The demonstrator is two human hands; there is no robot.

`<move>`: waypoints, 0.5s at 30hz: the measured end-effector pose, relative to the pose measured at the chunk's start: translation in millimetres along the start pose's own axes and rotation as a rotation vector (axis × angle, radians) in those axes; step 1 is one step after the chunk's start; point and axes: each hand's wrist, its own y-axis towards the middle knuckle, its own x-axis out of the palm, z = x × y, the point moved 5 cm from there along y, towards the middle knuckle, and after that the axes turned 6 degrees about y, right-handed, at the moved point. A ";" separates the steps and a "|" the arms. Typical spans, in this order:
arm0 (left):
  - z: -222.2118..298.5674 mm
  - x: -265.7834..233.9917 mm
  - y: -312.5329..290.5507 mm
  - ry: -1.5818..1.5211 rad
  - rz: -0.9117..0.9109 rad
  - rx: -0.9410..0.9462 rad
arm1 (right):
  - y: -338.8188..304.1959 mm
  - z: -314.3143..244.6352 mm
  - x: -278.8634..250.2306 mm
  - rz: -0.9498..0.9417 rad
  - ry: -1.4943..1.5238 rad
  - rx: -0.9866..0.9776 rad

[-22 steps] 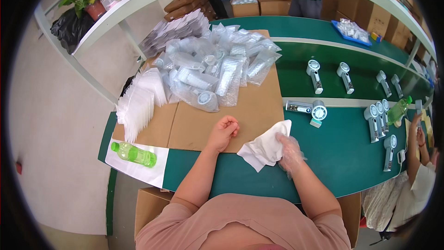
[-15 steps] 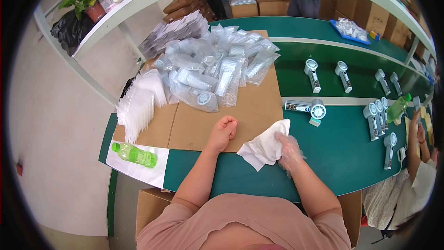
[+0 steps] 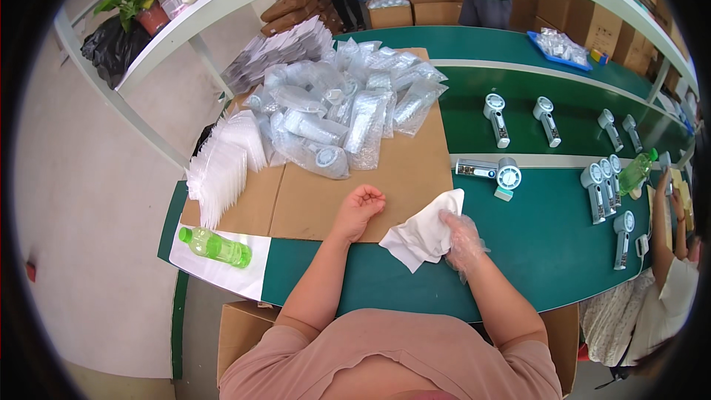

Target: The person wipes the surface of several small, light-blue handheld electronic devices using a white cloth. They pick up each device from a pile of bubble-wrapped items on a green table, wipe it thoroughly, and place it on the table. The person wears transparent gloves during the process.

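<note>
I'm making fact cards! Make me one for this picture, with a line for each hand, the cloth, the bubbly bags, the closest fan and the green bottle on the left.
Left hand: bare, fingers curled, over the cardboard; nothing seen in it
Right hand: in a clear plastic glove, gripping the white cloth
Cloth: creased, between the two hands
Bubble-wrap bags: heaped on the cardboard
Closest fan: grey, lying right of the cardboard
Green bottle: lying on a white sheet

White cloth (image 3: 421, 235) is gripped by gloved right hand (image 3: 465, 243), lower centre. Left hand (image 3: 360, 212) is held half-curled over cardboard (image 3: 415, 170), mid-frame. Bubble-wrap packets (image 3: 315, 130) are piled upper centre. Handheld fans (image 3: 508, 175) are spread across frame right.
</note>
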 end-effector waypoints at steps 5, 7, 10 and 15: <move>-3.2 -2.9 2.0 0.023 -0.004 -0.002 | -1.6 -0.3 1.7 0.004 0.007 -0.001; -3.2 -3.8 1.7 0.033 -0.008 -0.011 | -3.2 -1.5 3.4 0.002 0.012 -0.002; -0.1 -2.5 0.6 0.061 -0.023 -0.021 | -3.2 -1.9 2.8 -0.006 0.014 -0.005; 6.0 4.6 -3.1 0.169 -0.002 -0.024 | -5.7 -3.4 6.1 -0.015 0.004 -0.005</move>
